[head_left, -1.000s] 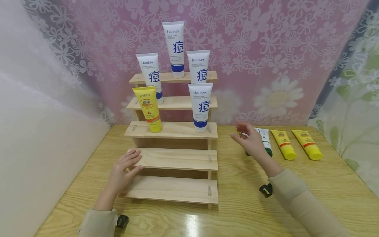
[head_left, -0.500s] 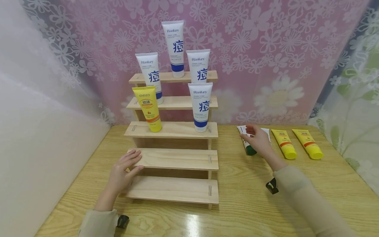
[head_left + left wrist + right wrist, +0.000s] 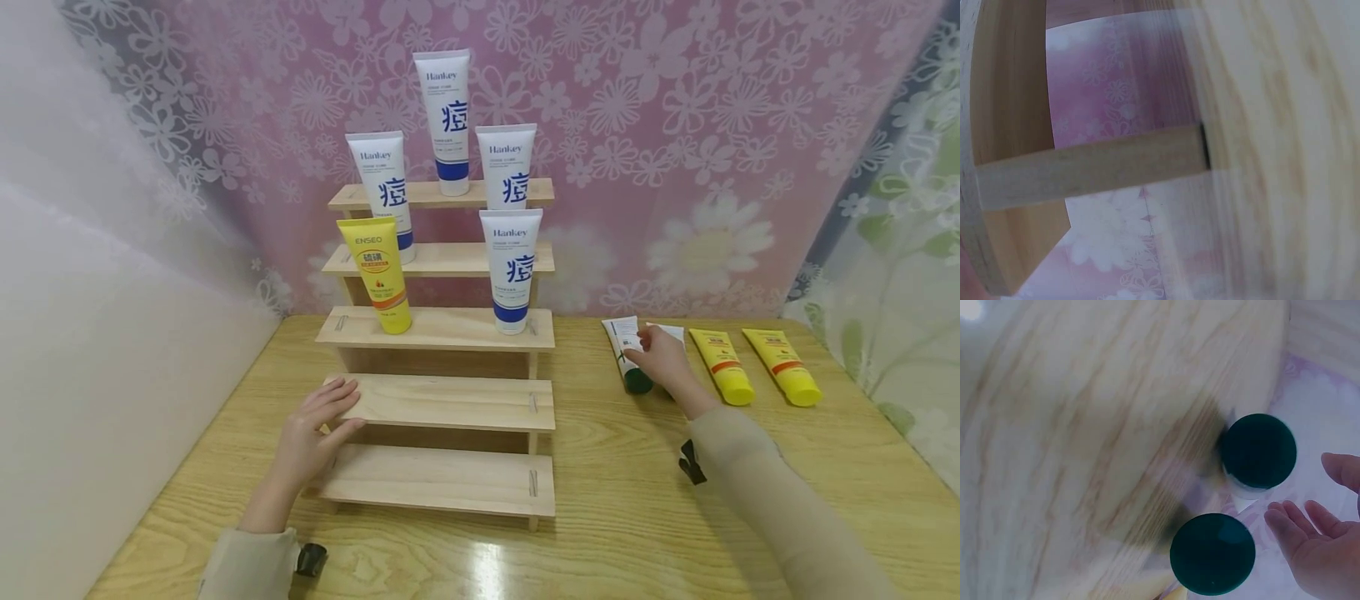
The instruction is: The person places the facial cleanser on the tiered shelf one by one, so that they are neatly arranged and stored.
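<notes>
Wooden stepped rack sits at the left of the table, and the left hand lies flat on its second step, fingers straight and gripping nothing, probably just steadying it. Four white-and-blue tubes and one yellow tube stand cap-down on the upper steps so the labels face out. Right hand is over by the two green-capped tubes lying flat beside the rack; its fingers look relaxed and uncurled, at or just above them, not wrapped round either one. Two more yellow tubes lie just to the right, lined up in a row like stock waiting
</notes>
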A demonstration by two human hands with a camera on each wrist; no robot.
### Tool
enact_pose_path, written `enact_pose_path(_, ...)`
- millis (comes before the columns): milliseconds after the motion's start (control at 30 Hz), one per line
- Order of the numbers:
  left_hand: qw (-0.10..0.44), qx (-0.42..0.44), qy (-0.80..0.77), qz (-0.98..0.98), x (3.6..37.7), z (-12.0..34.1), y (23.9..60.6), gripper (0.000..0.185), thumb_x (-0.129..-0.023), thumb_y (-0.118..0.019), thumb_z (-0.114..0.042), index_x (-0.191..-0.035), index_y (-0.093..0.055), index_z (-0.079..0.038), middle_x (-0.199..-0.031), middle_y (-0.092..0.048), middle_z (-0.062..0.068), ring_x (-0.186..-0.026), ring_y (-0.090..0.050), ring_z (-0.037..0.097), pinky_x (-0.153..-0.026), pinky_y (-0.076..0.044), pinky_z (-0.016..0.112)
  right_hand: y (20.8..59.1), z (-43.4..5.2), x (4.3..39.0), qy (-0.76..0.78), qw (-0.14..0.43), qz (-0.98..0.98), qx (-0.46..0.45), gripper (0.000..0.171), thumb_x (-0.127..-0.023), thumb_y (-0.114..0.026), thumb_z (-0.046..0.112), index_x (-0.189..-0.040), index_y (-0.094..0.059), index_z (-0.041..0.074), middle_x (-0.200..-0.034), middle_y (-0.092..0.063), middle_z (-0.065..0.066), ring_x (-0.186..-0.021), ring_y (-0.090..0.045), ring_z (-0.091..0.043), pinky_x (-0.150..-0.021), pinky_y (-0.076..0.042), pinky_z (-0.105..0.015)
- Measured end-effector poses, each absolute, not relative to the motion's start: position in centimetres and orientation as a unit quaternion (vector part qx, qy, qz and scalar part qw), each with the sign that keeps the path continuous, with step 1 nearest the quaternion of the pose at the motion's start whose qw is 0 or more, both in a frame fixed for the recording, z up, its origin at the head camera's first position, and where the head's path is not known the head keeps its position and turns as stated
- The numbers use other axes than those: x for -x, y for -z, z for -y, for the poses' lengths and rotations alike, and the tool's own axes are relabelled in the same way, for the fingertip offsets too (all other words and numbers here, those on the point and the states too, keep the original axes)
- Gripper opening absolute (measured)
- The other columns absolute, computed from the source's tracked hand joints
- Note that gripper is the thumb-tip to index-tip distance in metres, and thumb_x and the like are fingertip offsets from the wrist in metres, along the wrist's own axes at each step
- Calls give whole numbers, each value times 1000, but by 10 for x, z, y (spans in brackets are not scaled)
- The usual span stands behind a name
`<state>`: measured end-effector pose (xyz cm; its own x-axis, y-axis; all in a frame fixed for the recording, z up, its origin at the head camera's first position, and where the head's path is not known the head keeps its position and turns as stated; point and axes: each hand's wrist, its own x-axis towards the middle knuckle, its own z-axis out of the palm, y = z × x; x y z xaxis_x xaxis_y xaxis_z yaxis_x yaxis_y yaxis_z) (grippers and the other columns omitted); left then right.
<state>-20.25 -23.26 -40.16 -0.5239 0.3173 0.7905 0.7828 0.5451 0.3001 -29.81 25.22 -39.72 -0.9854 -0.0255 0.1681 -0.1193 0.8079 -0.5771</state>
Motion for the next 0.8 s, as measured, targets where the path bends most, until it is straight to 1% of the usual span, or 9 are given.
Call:
enact_pose_path(133,347,341,331,809,202,233,401,37,-57,-68,-12,-91,-59,2,-99,-53,14,-96,-42,31,-86,-31,35,400,-254,301,-298,71,951,-30,43,-73,-53,16,-101,-39,-13,-88,-46,-26,-77,-43,-31,-65,-39,-41)
enact_pose_path(367,346,340,329,810,202,232,401,37,-58,-68,-13,-91,-58,2,-99,-53,15,-97,-42,31,-86,-31,35,403,-255,306,-278,68,958,-33,41,-72,-54,13,-100,-41,-13,-85,-48,-25,-75,-45,-31,-61,-40,-40)
enact_pose_path(500,346,340,329,810,202,232,400,37,-58,-68,-14,-91,-59,2,-99,-53,15,-97,-42,31,-86,-31,35,404,-256,307,-271,52,961,-27,44,-72,-55,14,-103,-40,-14,-87,-47,-25,-74,-44,-30,-60,-40,-40)
enact_pose_path(633,346,338,330,810,203,232,401,37,-59,-67,-15,-91,-58,2,-99,-52,15,-97,-41,31,-87,-30,34,406,-256,308,-274,26,961,-13,47,-73,-54,17,-106,-38,-14,-92,-45,-27,-79,-43,-32,-63,-40,-40)
enact_pose_path(733,346,336,329,812,203,233,402,37,-59,-68,-15,-91,-59,2,-99,-52,14,-97,-41,31,-87,-30,34,407,-256,308,-275,2,961,-6,44,-74,-53,20,-101,-41,-12,-91,-45,-27,-77,-44,-32,-57,-40,-36)
enact_pose_path(800,346,334,327,814,203,233,402,37,-59,-68,-16,-91,-59,1,-99,-52,14,-97,-41,31,-87,-30,34,407,-256,309,-272,-9,962,-6,39,-74,-53,22,-94,-43,-10,-89,-47,-26,-73,-45,-30,-52,-39,-32)
